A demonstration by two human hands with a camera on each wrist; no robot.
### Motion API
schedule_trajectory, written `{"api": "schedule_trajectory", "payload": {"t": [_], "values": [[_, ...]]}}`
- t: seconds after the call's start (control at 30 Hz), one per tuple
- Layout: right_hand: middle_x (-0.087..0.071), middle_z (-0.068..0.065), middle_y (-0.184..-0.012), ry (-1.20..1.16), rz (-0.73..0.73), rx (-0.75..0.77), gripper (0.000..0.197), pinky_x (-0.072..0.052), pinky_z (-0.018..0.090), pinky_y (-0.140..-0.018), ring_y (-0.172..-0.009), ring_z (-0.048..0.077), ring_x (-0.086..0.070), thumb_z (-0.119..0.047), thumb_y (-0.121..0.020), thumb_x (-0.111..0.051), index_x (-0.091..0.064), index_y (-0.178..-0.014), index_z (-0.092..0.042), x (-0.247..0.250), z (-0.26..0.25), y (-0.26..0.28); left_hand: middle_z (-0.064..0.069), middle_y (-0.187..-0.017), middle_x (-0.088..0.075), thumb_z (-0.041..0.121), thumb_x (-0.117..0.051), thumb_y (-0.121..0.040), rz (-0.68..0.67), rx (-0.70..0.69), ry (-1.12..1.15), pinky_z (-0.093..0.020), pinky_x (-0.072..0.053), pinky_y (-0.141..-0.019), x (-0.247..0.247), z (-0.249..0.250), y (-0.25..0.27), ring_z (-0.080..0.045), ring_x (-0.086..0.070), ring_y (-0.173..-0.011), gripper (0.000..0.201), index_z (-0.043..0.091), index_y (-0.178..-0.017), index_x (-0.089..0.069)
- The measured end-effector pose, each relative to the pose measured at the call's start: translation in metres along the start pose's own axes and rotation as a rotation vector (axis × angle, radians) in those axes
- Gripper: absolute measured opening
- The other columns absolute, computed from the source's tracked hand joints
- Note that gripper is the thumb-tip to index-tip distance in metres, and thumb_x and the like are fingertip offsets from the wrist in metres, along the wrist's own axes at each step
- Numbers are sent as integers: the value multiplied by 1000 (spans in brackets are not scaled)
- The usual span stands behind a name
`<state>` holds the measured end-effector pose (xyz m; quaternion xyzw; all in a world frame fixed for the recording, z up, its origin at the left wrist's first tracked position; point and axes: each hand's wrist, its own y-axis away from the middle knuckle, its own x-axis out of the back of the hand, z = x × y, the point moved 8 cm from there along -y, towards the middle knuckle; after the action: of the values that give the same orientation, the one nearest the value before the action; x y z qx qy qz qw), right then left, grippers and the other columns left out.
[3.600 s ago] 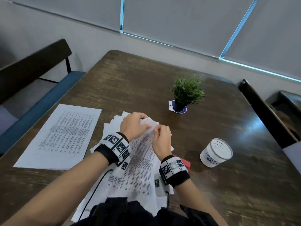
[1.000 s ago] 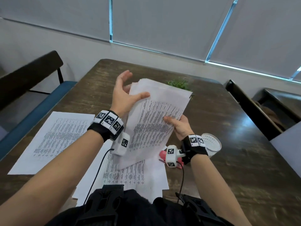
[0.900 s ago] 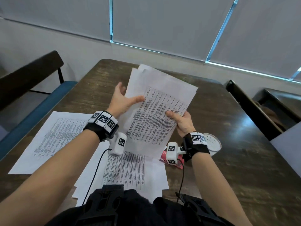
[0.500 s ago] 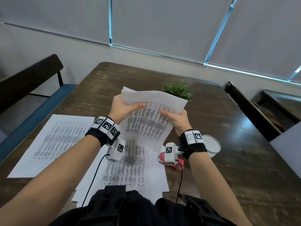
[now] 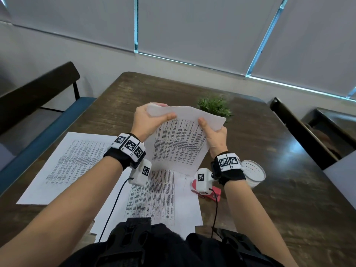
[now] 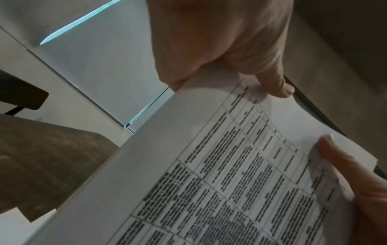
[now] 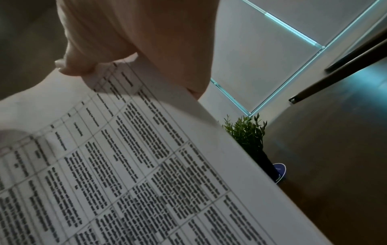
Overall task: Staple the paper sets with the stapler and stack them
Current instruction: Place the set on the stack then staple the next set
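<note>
Paper set (image 5: 179,143) held upright above table (image 5: 269,151), top corners pinched by left hand (image 5: 148,120) and right hand (image 5: 213,135), edges apparently being squared. Pink stapler (image 5: 207,193) left untouched beside loose sheets (image 5: 154,199) near table edge. One sheet or set (image 5: 67,166) laid aside at left; staple cannot be made out. Stapling judged pending, most work left.
</note>
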<state>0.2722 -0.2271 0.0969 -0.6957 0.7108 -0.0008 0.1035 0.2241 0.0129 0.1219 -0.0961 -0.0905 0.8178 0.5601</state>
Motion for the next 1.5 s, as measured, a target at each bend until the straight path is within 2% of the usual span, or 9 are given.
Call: {"api": "schedule_trajectory", "payload": {"t": [0.13, 0.23, 0.33, 0.47, 0.57, 0.8, 1.07, 1.37, 1.5], "values": [[-75, 4, -83, -42, -69, 47, 23, -59, 35, -75, -81, 18, -72, -15, -72, -82, -71, -90, -8, -15, -14, 3, 7, -85, -70, 20, -92, -60, 47, -105, -23, -16, -52, -63, -3, 17, 7, 1, -66, -75, 35, 22, -80, -63], [-75, 6, -88, -87, -74, 65, 20, -59, 37, -78, -85, 20, -72, -8, -76, -80, -70, -94, -7, -17, -21, 0, 6, -91, -69, 13, -90, -63, 85, -171, 35, -20, -56, -66, 5, 31, 5, -1, -68, -84, 49, 22, -93, -53], [-75, 8, -93, -79, -51, 19, 26, -58, 39, -82, -89, 21, -71, -5, -72, -81, -70, -96, -6, -13, -6, -3, 0, -100, -70, 12, -90, -62, 62, -87, 74, -25, -58, -77, 13, 16, -2, -5, -69, -91, 71, 13, -118, -46], [-75, 7, -93, -1, -49, -85, 36, -58, 37, -80, -90, 20, -72, -3, -69, -84, -70, -102, -2, -11, 28, -1, -5, -106, -70, 28, -92, -48, -58, 88, 38, -27, -57, -82, 8, -24, -2, -17, -68, -101, 81, 8, -117, -57], [-75, 3, -93, 69, -87, -88, 35, -58, 30, -76, -86, 14, -72, 3, -70, -81, -70, -103, 0, -15, 38, 5, -3, -100, -74, 26, -90, -51, -157, 122, 15, -27, -57, -81, -2, -38, 5, -17, -70, -100, 64, 11, -109, -67], [-73, 4, -98, 51, -86, 48, 32, -59, 30, -79, -92, 16, -72, 1, -75, -79, -68, -104, 0, -21, 10, 6, -2, -98, -74, 15, -87, -66, -50, -17, 90, -25, -58, -77, 8, -5, 1, -11, -71, -93, 39, 14, -101, -69], [-73, 0, -97, 206, -106, -67, 31, -56, 40, -91, -95, 15, -70, -6, -75, -81, -69, -104, -5, -11, 76, 13, 1, -85, -68, 25, -79, -75, -33, 216, -44, -18, -52, -64, 22, -89, 18, -11, -65, -78, 25, 12, -89, -63], [-72, 6, -107, 295, -61, -243, 92, -55, 45, -91, -100, 18, -69, -55, -46, -92, -62, -115, -2, -4, 132, 20, -2, -59, -54, 35, -78, -74, -42, 270, -170, -28, -45, -58, 26, -133, 28, -17, -50, -56, 36, 8, -68, -55], [-72, 4, -109, 288, -96, -276, 59, -53, 42, -94, -102, 18, -68, -40, -71, -84, -65, -116, -7, -11, 125, 24, -2, -74, -65, 26, -76, -82, -34, 222, -255, -24, -49, -62, 30, -130, 25, -15, -60, -68, 17, 13, -79, -64]]}}
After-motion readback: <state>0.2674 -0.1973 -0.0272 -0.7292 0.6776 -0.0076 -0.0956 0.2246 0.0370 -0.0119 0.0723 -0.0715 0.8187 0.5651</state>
